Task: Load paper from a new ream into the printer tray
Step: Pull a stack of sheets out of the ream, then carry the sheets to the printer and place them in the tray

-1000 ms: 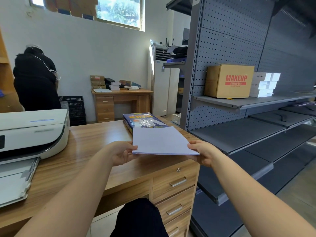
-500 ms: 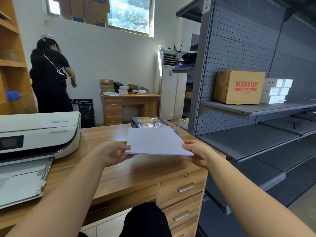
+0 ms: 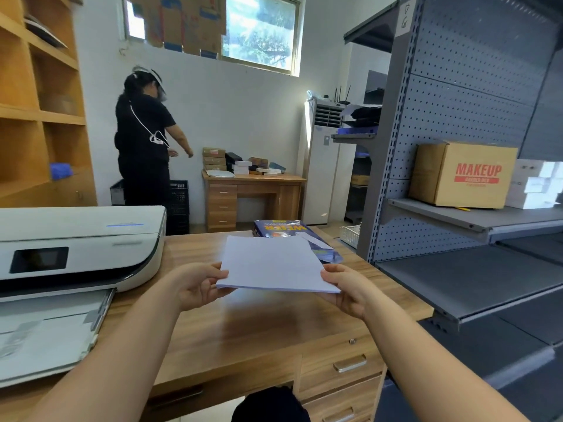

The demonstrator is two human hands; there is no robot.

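Observation:
A thin stack of white paper (image 3: 271, 264) hovers flat above the wooden desk (image 3: 259, 327). My left hand (image 3: 199, 286) pinches its near left corner and my right hand (image 3: 345, 287) its near right corner. Behind the stack lies the opened blue ream wrapper (image 3: 280, 228) on the desk. The white printer (image 3: 76, 242) stands at the desk's left end. Its pulled-out paper tray (image 3: 48, 333) juts toward me below it, left of my left hand.
Grey metal shelving (image 3: 457, 269) runs close along the desk's right side, with a MAKEUP carton (image 3: 463, 175) on it. A person in black (image 3: 143, 147) stands at the back by a second desk (image 3: 253, 193). Wooden cubby shelves (image 3: 36, 111) rise behind the printer.
The view has swung left, bringing the printer and tray more into sight. The paper stack, still held in both hands, has shifted left toward the printer.

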